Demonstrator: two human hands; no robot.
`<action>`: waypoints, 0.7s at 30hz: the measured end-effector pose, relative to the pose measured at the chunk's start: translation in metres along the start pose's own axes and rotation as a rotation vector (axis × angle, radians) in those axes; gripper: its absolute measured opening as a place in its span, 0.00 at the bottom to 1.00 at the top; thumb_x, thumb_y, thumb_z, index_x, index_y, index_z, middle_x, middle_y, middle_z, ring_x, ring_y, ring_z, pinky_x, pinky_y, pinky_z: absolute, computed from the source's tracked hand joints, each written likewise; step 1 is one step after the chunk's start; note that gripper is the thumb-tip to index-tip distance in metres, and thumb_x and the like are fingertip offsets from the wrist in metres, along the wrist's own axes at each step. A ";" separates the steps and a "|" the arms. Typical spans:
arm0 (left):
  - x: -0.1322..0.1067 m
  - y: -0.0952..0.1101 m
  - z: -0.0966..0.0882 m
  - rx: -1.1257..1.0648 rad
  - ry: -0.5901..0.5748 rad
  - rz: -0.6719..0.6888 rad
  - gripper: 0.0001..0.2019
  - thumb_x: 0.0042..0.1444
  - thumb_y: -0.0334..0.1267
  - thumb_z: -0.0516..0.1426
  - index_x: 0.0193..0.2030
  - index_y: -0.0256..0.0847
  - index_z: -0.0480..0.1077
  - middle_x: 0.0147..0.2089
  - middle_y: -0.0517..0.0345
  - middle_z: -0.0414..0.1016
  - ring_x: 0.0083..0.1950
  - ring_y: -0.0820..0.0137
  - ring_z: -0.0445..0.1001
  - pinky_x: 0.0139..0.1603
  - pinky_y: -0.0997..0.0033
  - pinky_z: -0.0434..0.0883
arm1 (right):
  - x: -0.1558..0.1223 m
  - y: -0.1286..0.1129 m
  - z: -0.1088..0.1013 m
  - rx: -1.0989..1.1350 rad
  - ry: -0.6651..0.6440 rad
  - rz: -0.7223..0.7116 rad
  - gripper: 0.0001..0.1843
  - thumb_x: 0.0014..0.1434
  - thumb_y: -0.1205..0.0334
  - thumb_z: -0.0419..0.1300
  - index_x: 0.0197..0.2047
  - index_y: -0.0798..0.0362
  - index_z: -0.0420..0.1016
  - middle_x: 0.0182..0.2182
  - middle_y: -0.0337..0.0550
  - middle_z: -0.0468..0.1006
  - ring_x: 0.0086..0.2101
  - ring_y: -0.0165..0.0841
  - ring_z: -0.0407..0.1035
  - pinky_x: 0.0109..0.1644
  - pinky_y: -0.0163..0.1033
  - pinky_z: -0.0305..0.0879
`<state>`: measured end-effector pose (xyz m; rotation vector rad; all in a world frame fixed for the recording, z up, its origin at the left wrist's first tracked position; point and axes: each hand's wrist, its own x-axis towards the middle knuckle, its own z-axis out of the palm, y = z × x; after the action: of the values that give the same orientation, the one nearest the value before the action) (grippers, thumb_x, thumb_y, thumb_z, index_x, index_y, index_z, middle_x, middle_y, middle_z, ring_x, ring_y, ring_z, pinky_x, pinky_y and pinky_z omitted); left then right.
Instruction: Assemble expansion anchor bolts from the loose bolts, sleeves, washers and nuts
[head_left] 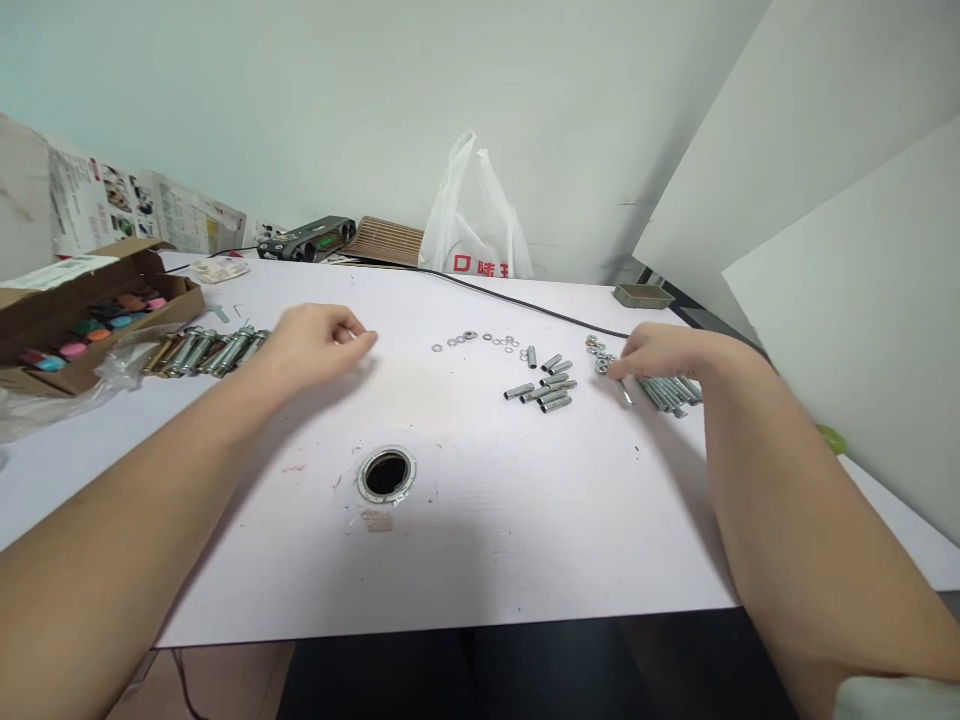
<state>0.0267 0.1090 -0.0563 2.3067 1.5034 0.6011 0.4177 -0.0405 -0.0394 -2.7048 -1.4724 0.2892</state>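
Note:
Over the left part of the white table, my left hand [319, 340] hovers with loosely curled fingers and a gap by the thumb; nothing shows in it. Just left of it lies a row of assembled expansion bolts [214, 350]. My right hand [664, 350] reaches down at the small pile of nuts [600, 352], its fingertips drawn together; what they pinch, if anything, is hidden. Beneath that hand lie several loose bolts [667, 392]. Metal sleeves [555, 392] are heaped left of it. Flat washers [469, 336] and spring washers [510, 343] are scattered between the hands.
A round cable hole [386, 474] opens in the table [480, 560]. On the left stands a cardboard box [176, 300] of colourful-capped bottles. A black cable [517, 298] runs along the back, near a white plastic bag [476, 225]. A small green-grey tray [643, 296] sits back right.

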 end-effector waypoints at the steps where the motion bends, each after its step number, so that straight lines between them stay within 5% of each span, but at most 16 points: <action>1: -0.005 0.008 0.007 -0.059 -0.056 0.041 0.14 0.51 0.51 0.60 0.34 0.41 0.75 0.29 0.54 0.75 0.30 0.68 0.68 0.31 0.70 0.61 | -0.005 -0.014 0.002 0.072 -0.057 -0.083 0.13 0.48 0.53 0.68 0.23 0.52 0.71 0.23 0.44 0.68 0.24 0.32 0.60 0.27 0.42 0.57; 4: -0.019 0.028 0.027 -0.204 -0.218 0.137 0.19 0.51 0.55 0.61 0.40 0.43 0.78 0.37 0.54 0.79 0.36 0.68 0.71 0.36 0.71 0.65 | -0.026 -0.069 0.022 0.433 -0.051 -0.412 0.16 0.56 0.56 0.60 0.20 0.52 0.66 0.18 0.37 0.57 0.21 0.27 0.49 0.23 0.39 0.46; 7: -0.029 0.039 0.041 -0.325 -0.300 0.244 0.23 0.51 0.56 0.61 0.50 0.45 0.77 0.49 0.55 0.78 0.44 0.66 0.72 0.42 0.71 0.67 | -0.048 -0.122 0.051 0.737 -0.094 -0.631 0.15 0.58 0.53 0.59 0.25 0.53 0.72 0.18 0.35 0.59 0.20 0.25 0.49 0.23 0.37 0.45; 10: -0.030 0.041 0.046 -0.444 -0.390 0.351 0.17 0.55 0.50 0.59 0.44 0.40 0.77 0.41 0.56 0.78 0.41 0.69 0.71 0.42 0.73 0.66 | -0.060 -0.151 0.069 0.824 -0.081 -0.699 0.16 0.59 0.51 0.60 0.30 0.55 0.78 0.17 0.33 0.57 0.20 0.24 0.48 0.22 0.35 0.43; 13: -0.027 0.035 0.044 -0.502 -0.440 0.334 0.14 0.55 0.46 0.60 0.40 0.38 0.77 0.35 0.58 0.77 0.37 0.71 0.70 0.39 0.74 0.66 | -0.059 -0.150 0.067 0.766 -0.142 -0.729 0.21 0.60 0.44 0.58 0.32 0.54 0.79 0.17 0.34 0.61 0.20 0.24 0.49 0.22 0.35 0.46; 17: -0.022 0.026 0.043 -0.494 -0.419 0.284 0.14 0.52 0.47 0.62 0.36 0.37 0.76 0.32 0.59 0.75 0.34 0.73 0.70 0.37 0.74 0.66 | -0.047 -0.121 0.045 0.399 -0.080 -0.607 0.27 0.59 0.39 0.57 0.23 0.54 0.73 0.15 0.38 0.65 0.17 0.26 0.55 0.22 0.37 0.48; 21: -0.020 0.024 0.048 -0.535 -0.398 0.266 0.13 0.50 0.46 0.63 0.33 0.37 0.74 0.29 0.60 0.73 0.32 0.75 0.69 0.35 0.75 0.66 | -0.032 -0.091 0.033 0.168 -0.156 -0.492 0.22 0.50 0.43 0.67 0.38 0.53 0.79 0.28 0.46 0.78 0.24 0.34 0.68 0.25 0.39 0.56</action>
<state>0.0628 0.0795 -0.0892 2.0481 0.7498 0.4935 0.3194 -0.0190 -0.0554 -2.1429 -1.9866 0.5712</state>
